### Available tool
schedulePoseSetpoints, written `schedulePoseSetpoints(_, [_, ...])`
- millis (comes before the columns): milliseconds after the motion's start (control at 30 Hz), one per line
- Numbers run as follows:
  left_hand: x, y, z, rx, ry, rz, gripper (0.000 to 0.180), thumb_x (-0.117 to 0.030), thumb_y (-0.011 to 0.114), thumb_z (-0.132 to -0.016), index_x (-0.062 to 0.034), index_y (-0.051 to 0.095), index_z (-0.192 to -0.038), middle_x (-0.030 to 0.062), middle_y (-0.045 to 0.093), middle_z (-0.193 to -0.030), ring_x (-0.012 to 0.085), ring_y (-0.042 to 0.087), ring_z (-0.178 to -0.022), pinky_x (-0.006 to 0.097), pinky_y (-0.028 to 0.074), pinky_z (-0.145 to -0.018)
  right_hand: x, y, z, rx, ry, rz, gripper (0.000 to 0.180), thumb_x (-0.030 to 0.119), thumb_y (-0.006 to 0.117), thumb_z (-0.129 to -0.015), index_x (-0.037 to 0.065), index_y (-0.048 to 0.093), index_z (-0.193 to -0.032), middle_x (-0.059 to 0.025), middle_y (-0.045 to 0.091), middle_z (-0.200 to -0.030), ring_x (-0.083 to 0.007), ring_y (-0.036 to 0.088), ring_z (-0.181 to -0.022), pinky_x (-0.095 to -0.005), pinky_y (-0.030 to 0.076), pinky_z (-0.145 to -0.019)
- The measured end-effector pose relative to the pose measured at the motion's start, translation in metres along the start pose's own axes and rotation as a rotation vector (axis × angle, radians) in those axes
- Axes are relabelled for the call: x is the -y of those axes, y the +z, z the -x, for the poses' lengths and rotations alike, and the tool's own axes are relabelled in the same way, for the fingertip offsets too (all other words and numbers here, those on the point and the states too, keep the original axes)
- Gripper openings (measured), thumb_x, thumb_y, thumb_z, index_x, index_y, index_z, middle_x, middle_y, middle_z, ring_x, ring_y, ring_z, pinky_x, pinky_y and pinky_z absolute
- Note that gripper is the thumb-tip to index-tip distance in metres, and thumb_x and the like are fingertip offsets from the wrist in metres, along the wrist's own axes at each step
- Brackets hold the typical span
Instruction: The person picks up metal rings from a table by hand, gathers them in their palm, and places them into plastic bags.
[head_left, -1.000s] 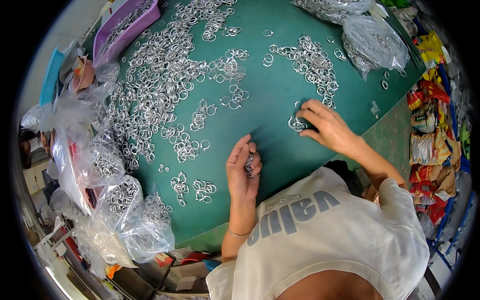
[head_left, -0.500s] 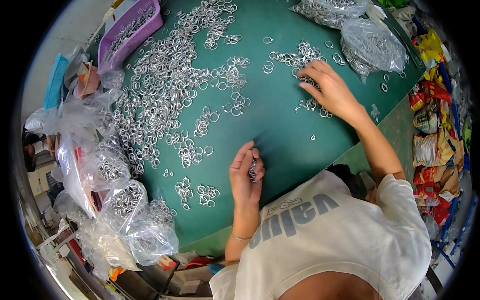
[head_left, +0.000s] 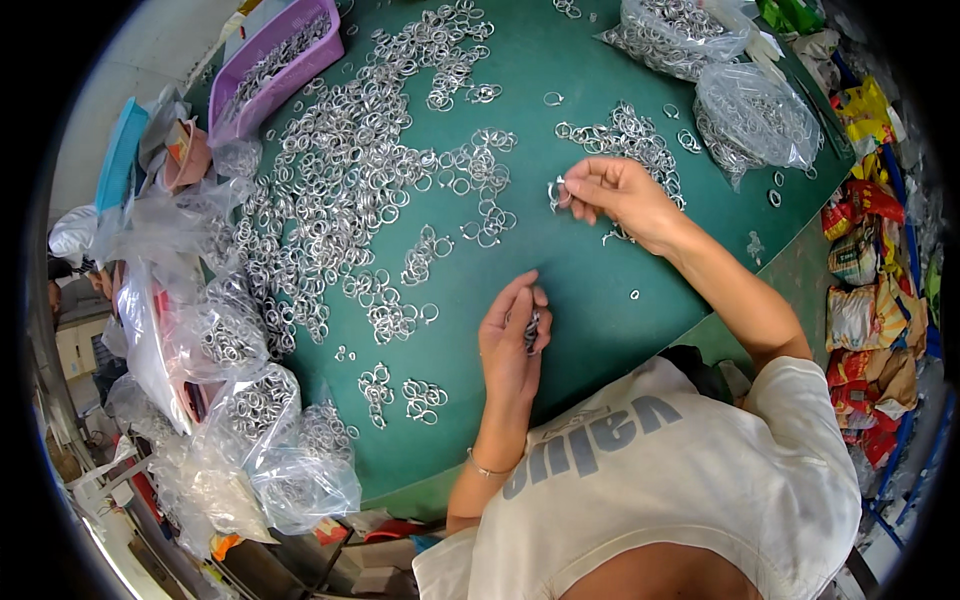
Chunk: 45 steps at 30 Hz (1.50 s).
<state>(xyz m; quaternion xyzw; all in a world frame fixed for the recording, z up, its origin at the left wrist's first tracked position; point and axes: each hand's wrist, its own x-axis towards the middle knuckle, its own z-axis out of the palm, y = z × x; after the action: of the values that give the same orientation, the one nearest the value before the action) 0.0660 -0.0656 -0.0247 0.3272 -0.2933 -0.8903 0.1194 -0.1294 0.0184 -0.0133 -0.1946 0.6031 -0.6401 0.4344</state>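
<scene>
Above the green table, my right hand [head_left: 628, 205] pinches a silver metal ring [head_left: 555, 194] between thumb and fingertips. Just behind and beside that hand lies a small heap of similar rings [head_left: 632, 135], partly covered by it. My left hand [head_left: 513, 335] is nearer to me, its fingers curled around several small grey metal rings [head_left: 531, 328], which are partly hidden in the palm. To its left, two little clusters of rings, one [head_left: 376, 393] beside the other [head_left: 424, 400], rest on the table.
A large spread of loose rings [head_left: 340, 180] covers the table's left side. A purple basket [head_left: 228, 112] of metal pieces stands at the far left. Clear plastic bags of rings line the left edge [head_left: 300, 480] and far right [head_left: 757, 120]. Colourful packages [head_left: 856, 310] lie beyond the right edge.
My right hand has drawn back leftward from the small heap and now holds a ring out to the side. My left hand stays curled around its rings. The view has shifted slightly.
</scene>
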Motion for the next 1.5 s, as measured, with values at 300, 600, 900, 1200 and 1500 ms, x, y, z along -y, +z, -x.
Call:
schedulePoseSetpoints(300, [-0.011, 0.033, -0.011, -0.086, 0.409, -0.538, 0.014, -0.007, 0.064, -0.081, 0.0016, 0.062, -0.092, -0.0058, 0.049, -0.064, 0.0004, 0.040, -0.055, 0.016, 0.031, -0.046, -0.002, 0.030, 0.034, 0.025, -0.080, 0.122, 0.006, 0.007, 0.059, -0.082, 0.001, 0.060, -0.084, -0.0045, 0.061, -0.094, -0.0090, 0.053, -0.067, -0.0226, 0.042, -0.060])
schedulePoseSetpoints(600, [-0.013, 0.031, -0.011, -0.058, 0.301, -0.496, 0.016, -0.014, 0.061, -0.085, 0.0013, 0.061, -0.085, -0.0036, 0.049, -0.060, 0.0016, 0.039, -0.049, 0.016, 0.026, -0.042, -0.009, 0.043, 0.044, -0.002, -0.402, 0.145, 0.009, 0.002, 0.056, -0.083, 0.000, 0.060, -0.091, -0.0059, 0.059, -0.101, -0.0130, 0.056, -0.087, -0.0274, 0.046, -0.073])
schedulePoseSetpoints(900, [-0.022, 0.023, -0.003, 0.040, 0.485, -0.810, 0.013, -0.011, 0.060, -0.085, 0.0010, 0.062, -0.085, -0.0034, 0.050, -0.063, 0.0016, 0.041, -0.055, 0.016, 0.030, -0.046, 0.010, 0.031, 0.045, 0.220, 0.063, 0.046, 0.015, 0.011, 0.055, -0.087, -0.001, 0.061, -0.095, -0.0034, 0.061, -0.077, -0.0078, 0.055, -0.065, -0.0209, 0.044, -0.056])
schedulePoseSetpoints(1200, [-0.036, 0.018, 0.001, 0.208, 0.154, -0.654, 0.010, -0.010, 0.061, -0.083, -0.0001, 0.062, -0.086, -0.0011, 0.052, -0.063, 0.0039, 0.043, -0.054, 0.019, 0.033, -0.047, 0.017, 0.040, 0.052, 0.195, 0.021, 0.031, 0.015, 0.012, 0.054, -0.088, -0.002, 0.059, -0.088, -0.0033, 0.059, -0.071, -0.0083, 0.056, -0.061, -0.0213, 0.045, -0.053])
schedulePoseSetpoints(1500, [-0.013, 0.030, 0.013, -0.158, 0.770, -1.048, 0.012, -0.003, 0.068, -0.074, -0.0004, 0.059, -0.083, 0.0035, 0.050, -0.063, 0.0091, 0.042, -0.051, 0.024, 0.034, -0.044, 0.006, 0.053, 0.055, 0.130, -0.006, -0.073, 0.013, 0.011, 0.055, -0.087, -0.001, 0.059, -0.087, -0.0026, 0.060, -0.072, -0.0069, 0.055, -0.062, -0.0197, 0.045, -0.056])
